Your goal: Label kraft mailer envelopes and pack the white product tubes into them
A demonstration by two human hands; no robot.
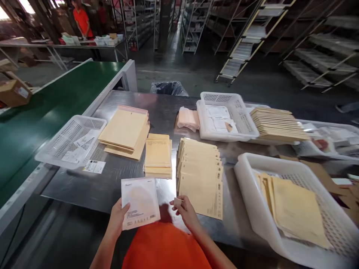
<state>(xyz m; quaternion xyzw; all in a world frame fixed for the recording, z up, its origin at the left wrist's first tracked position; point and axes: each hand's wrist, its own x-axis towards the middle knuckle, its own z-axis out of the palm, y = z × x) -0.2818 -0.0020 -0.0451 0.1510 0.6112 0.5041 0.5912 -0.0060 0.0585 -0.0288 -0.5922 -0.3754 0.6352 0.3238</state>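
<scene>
My left hand [119,215] grips the left edge of a square white packet [140,201] with printed text and a barcode, held over the front edge of the metal table. To its right, my right hand [183,209] has its fingers closed on a small pale piece [177,202]. Just beyond that hand lies a fanned row of yellow envelopes [199,186]. A smaller stack of yellow envelopes [158,153] sits past the white packet, and a stack of larger envelopes [123,129] is behind it to the left.
On the left are a white basket [46,155] with papers, a label [94,166] and a green conveyor [61,89]. Baskets [246,130] stand at the back right; another [258,220] holds envelopes. Pink packets [188,118] lie at the back. A person [82,20] stands far off.
</scene>
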